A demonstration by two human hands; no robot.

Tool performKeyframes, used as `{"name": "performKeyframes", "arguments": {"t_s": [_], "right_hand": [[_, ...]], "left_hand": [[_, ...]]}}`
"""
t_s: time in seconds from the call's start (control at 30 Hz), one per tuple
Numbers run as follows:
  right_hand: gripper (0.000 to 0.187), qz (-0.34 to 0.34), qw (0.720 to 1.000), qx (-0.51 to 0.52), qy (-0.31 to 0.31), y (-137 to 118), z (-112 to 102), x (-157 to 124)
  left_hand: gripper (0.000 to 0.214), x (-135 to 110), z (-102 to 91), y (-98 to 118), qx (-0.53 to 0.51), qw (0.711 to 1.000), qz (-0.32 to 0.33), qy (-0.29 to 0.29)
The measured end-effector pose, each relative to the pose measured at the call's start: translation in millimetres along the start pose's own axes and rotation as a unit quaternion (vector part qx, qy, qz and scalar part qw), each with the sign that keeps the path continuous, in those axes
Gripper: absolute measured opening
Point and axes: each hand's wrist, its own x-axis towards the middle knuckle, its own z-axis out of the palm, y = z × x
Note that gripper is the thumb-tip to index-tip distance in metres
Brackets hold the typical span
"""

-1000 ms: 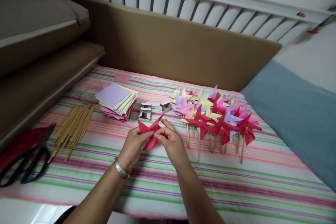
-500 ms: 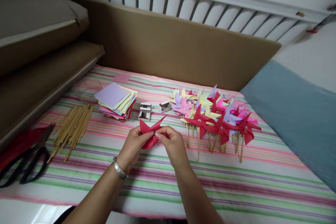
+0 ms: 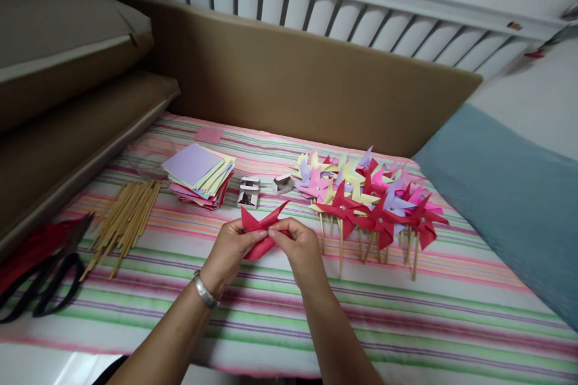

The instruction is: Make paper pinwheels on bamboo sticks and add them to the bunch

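Note:
My left hand (image 3: 231, 251) and my right hand (image 3: 299, 248) meet over the striped cloth (image 3: 406, 307), both pinching a folded red paper piece (image 3: 257, 224) whose points stick up between the fingers. A silver bracelet (image 3: 203, 290) circles my left wrist. Just right of my hands lies a heap of finished paper pinwheels (image 3: 370, 198) in red, pink, yellow and lilac on wooden sticks. Two small open white boxes (image 3: 250, 191) sit just beyond my hands.
A stack of coloured paper squares (image 3: 198, 171) and a bundle of wooden sticks (image 3: 127, 219) lie to the left. Black-handled scissors (image 3: 43, 280) rest on red material at the far left. Brown cushions (image 3: 316, 81) back the surface; a blue pillow (image 3: 510, 198) is at right.
The red paper's upper point has risen slightly and my fingers have shifted their pinch at its centre. Everything else stays in place.

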Motion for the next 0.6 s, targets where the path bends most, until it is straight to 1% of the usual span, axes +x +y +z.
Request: {"name": "performKeyframes", "arguments": {"t_s": [0.3,0.5,0.6], "right_hand": [[0.01,-0.006,1.0,0.012,-0.004,-0.5,-0.1,0.1],[0.01,-0.006,1.0,0.005,0.005,-1.2,2.5,-0.8],[0.008,-0.016,1.0,-0.014,0.004,-3.0,3.1,-1.4]], "left_hand": [[0.015,-1.0,2.7,0.3,0.002,1.0,0.006,0.018],[0.013,-0.7,1.7,-1.7,0.017,1.0,0.018,0.018],[0.015,-0.8,2.2,-0.6,0.006,1.0,0.009,0.011]]}}
